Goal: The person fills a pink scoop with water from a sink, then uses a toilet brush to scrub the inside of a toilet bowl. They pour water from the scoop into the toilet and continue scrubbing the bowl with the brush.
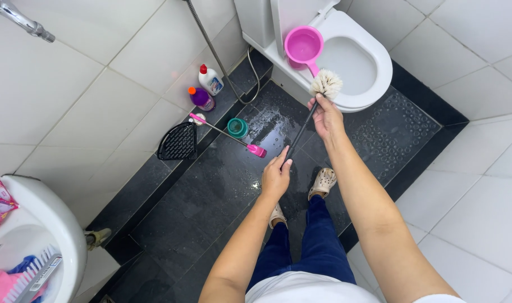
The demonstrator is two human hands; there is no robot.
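My left hand [276, 176] grips the lower end of a black-handled toilet brush [301, 130]. My right hand [327, 117] holds the same handle higher up, just below its white bristle head [327, 83]. The brush slants up towards the white toilet [374, 67], whose seat is down. A pink dipper [304, 46] rests on the toilet's rim beside the cistern. Both my feet in beige clogs [323, 182] stand on the wet black floor.
A pink-handled tool [227, 134] lies on the floor by a teal cup [237, 128]. A white bottle [211, 80], a purple bottle [201, 99] and a black drain cover [178, 142] stand against the left wall. A white sink [54, 224] with a scrub brush is at lower left.
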